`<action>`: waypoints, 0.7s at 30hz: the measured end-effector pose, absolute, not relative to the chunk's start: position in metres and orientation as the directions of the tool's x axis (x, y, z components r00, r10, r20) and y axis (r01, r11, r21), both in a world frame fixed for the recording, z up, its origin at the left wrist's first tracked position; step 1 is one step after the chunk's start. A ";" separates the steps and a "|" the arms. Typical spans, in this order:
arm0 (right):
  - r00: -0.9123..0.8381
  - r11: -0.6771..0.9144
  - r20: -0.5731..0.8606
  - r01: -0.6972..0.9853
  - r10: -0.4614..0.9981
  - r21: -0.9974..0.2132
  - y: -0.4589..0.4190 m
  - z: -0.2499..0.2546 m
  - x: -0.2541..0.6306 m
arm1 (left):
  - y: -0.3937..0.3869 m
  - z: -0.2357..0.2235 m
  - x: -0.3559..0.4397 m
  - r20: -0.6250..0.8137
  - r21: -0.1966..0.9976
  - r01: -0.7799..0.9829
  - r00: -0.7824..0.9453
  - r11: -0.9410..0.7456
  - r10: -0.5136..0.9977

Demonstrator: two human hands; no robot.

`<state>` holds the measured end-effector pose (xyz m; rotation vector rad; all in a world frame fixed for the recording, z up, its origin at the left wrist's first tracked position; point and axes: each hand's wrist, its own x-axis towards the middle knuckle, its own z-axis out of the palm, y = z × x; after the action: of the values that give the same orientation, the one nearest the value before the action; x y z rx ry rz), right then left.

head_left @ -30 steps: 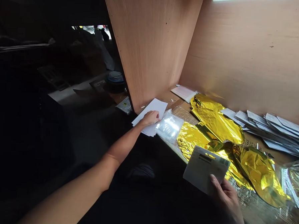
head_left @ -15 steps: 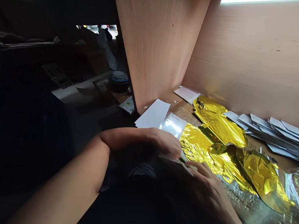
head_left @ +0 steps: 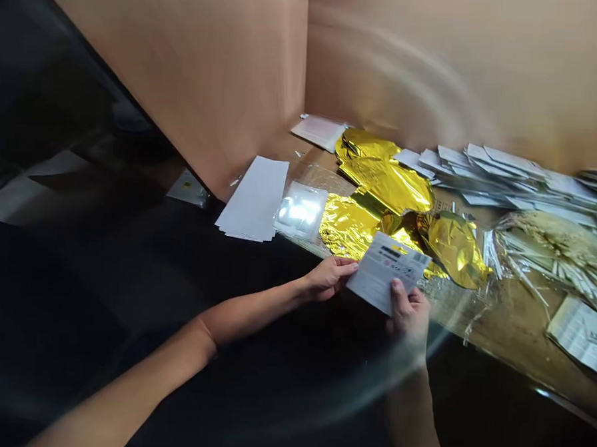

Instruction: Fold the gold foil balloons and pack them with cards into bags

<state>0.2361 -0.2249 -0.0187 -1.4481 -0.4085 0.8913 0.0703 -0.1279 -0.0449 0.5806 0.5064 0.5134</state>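
A flat white printed packet (head_left: 376,277) with a barcode and small lettering is held up at the front edge of the bench. My right hand (head_left: 410,316) grips its lower right side, thumb on the printed face. At its left edge my left hand (head_left: 330,277) is closed in a pinch, the fingertips touching the packet's side. Just behind it lie crumpled gold foil balloons (head_left: 388,181), partly covered by the packet. A clear plastic sleeve (head_left: 302,210) and a fan of white paper sheets (head_left: 254,198) rest to the left of them.
Along the back wall runs a row of stacked white packets (head_left: 506,171). Thin white straws (head_left: 567,261) in clear plastic lie at right, near another printed packet (head_left: 580,332). A pale flat packet (head_left: 319,131) sits in the corner. A wooden side panel (head_left: 210,79) bounds the bench at left.
The view has swung right and down. My hands have come up from low against my body, and the packet, earlier seen nearly edge-on, now faces me.
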 end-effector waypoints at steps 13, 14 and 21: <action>-0.090 -0.625 -0.626 -0.267 0.774 -0.734 -0.294 -0.009 0.264 | -0.120 -0.033 0.097 -0.366 0.757 -0.174 0.685 0.630 0.630; -0.075 -0.610 -0.616 -0.276 0.784 -0.743 -0.292 -0.010 0.265 | -0.117 -0.032 0.094 -0.384 0.739 -0.140 0.717 0.659 0.582; -0.070 -0.570 -0.577 -0.295 0.813 -0.767 -0.299 -0.011 0.269 | -0.095 -0.034 0.081 -0.468 0.682 -0.110 0.695 0.723 0.547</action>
<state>0.2690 -0.2986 -0.0113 -1.3972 -0.5939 1.7526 0.0810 -0.0954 -0.0337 0.6709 0.7159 0.3986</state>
